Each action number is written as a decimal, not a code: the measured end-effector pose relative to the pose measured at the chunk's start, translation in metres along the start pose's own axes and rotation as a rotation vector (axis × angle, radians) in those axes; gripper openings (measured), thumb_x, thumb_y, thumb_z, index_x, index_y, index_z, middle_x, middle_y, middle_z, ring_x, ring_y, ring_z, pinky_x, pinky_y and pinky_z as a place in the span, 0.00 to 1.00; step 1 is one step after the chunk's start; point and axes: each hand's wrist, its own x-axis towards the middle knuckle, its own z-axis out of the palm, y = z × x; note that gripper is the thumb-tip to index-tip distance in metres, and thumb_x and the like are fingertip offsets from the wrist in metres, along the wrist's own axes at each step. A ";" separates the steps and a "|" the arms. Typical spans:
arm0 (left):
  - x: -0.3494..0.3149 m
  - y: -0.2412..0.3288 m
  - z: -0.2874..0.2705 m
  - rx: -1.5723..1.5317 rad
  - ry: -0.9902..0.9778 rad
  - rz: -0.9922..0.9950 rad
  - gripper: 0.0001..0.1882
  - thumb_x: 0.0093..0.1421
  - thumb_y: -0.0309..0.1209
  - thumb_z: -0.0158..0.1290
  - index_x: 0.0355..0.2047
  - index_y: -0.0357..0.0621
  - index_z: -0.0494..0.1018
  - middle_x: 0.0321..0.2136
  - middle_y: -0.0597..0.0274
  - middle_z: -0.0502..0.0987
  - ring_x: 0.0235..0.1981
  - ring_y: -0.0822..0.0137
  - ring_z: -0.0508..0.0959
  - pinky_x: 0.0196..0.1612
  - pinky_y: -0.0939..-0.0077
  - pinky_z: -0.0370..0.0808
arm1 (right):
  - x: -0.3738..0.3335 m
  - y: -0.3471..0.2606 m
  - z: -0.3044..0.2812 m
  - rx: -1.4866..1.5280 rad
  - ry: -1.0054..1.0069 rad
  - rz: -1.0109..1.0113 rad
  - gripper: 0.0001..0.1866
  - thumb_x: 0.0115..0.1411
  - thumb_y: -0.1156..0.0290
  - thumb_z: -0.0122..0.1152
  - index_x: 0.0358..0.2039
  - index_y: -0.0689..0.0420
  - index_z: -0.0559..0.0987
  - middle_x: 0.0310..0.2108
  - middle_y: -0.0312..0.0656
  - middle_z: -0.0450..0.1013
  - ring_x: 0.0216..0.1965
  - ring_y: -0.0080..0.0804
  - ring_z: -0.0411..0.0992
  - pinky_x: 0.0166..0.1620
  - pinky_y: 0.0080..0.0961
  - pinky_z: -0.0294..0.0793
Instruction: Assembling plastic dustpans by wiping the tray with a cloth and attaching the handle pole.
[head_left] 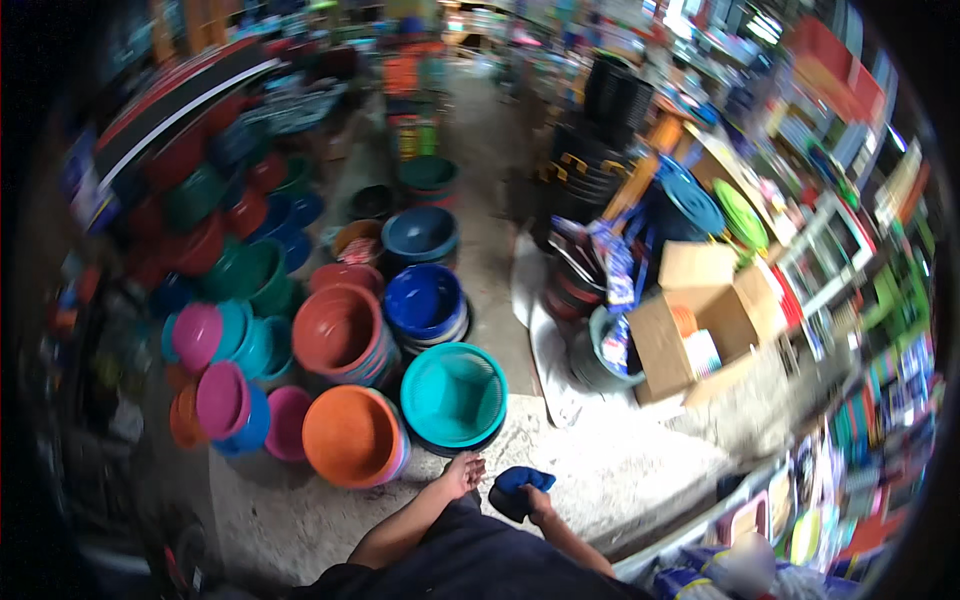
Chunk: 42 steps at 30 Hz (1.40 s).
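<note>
Two hands show: the right hand is closed round a cap-like item, bright blue above and near-black below; the left hand, just left of it, has its fingers loosely apart; ahead of that hand stands a teal basket, with an orange basin to its left; farther off, ahead and right, blue packaging bears print too blurred to read.
</note>
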 end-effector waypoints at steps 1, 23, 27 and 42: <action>0.013 0.012 0.005 0.040 -0.045 -0.015 0.19 0.62 0.46 0.45 0.49 0.52 0.69 0.48 0.67 0.75 0.43 0.66 0.75 0.42 0.69 0.70 | 0.008 0.000 -0.010 0.067 0.015 -0.024 0.21 0.50 0.72 0.66 0.45 0.65 0.76 0.40 0.45 0.76 0.41 0.38 0.76 0.48 0.34 0.76; 0.165 0.028 0.251 1.052 -0.291 -0.566 0.20 0.68 0.46 0.41 0.55 0.52 0.67 0.46 0.69 0.77 0.43 0.69 0.76 0.39 0.71 0.72 | -0.021 -0.049 -0.158 1.065 0.504 -0.096 0.25 0.52 0.71 0.63 0.52 0.60 0.69 0.45 0.46 0.73 0.48 0.40 0.72 0.51 0.40 0.72; 0.192 0.020 0.327 0.981 -0.245 -0.458 0.20 0.68 0.46 0.39 0.53 0.51 0.67 0.46 0.67 0.76 0.42 0.66 0.76 0.36 0.72 0.72 | 0.005 -0.076 -0.221 1.218 0.427 -0.010 0.25 0.52 0.71 0.63 0.51 0.60 0.70 0.46 0.47 0.73 0.46 0.42 0.74 0.51 0.41 0.73; 0.277 -0.094 0.560 0.882 -0.271 -0.497 0.18 0.69 0.43 0.40 0.51 0.46 0.67 0.43 0.58 0.76 0.40 0.58 0.77 0.39 0.67 0.77 | 0.076 -0.174 -0.443 0.957 0.493 -0.217 0.21 0.52 0.69 0.66 0.45 0.65 0.76 0.39 0.44 0.76 0.39 0.34 0.75 0.43 0.32 0.74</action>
